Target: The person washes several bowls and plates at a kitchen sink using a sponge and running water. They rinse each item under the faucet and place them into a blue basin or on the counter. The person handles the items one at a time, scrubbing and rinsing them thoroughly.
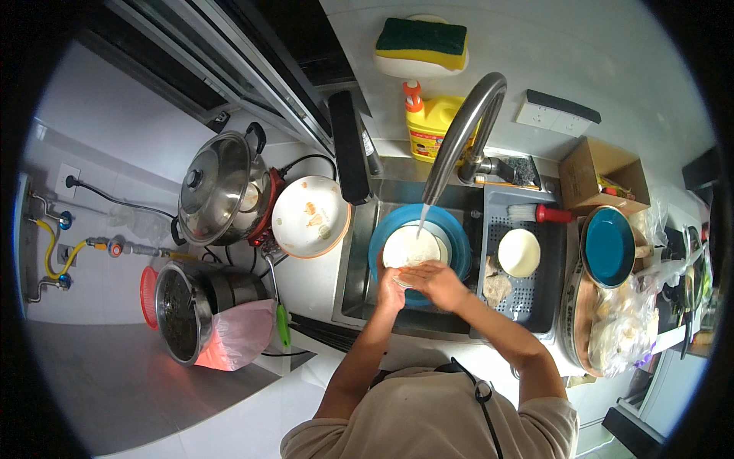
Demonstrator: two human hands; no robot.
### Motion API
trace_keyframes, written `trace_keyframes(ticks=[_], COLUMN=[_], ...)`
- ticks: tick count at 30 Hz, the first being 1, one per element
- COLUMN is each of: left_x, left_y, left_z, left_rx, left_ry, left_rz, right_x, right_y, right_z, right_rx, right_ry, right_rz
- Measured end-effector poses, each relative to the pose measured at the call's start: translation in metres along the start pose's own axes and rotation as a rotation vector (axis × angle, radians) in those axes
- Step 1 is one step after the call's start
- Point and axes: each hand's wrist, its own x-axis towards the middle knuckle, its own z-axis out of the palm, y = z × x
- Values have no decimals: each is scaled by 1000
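Observation:
Water runs from the curved metal faucet (465,137) onto a cream-coloured bowl (410,246). My left hand (392,290) grips this bowl at its near left rim. Across the near rim lies my right hand (431,281), fingers together and pointing left; whether it grips the bowl or only rests on it, I cannot tell. Below the bowl, a blue plastic basin (462,241) stands in the stainless steel sink (354,275), with another pale dish (445,236) partly hidden inside it. The fingertips of both hands meet at the bowl.
The grey drain basket (545,304) at right holds a cream bowl (519,253), a red-handled brush (550,214) and a cloth-like item. Left of the sink are a patterned bowl (309,215) and a lidded steel pot (215,186). A yellow detergent jug (427,129) stands behind the sink.

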Motion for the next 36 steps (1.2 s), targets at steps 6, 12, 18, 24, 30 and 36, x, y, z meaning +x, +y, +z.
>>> trace_keyframes(ticks=[6, 12, 18, 24, 30, 36], left_x=[-7, -15, -16, -24, -39, -45], left_y=[15, -15, 5, 19, 30, 27], left_z=[14, 27, 33, 43, 60, 61], left_rx=[33, -68, -49, -18, -40, 25], left_ry=[76, 133, 53, 95, 95, 59], left_rz=[-117, 147, 144, 121, 97, 173], right_x=[-7, 0, -3, -7, 2, 26], right_y=[31, -16, 9, 19, 18, 7], right_z=[-13, 10, -5, -34, -16, -20], right_rx=[-130, 134, 138, -122, 331, 330], right_ry=[-111, -147, -104, 44, 341, 376], right_rz=[-76, 242, 55, 195, 638, 848])
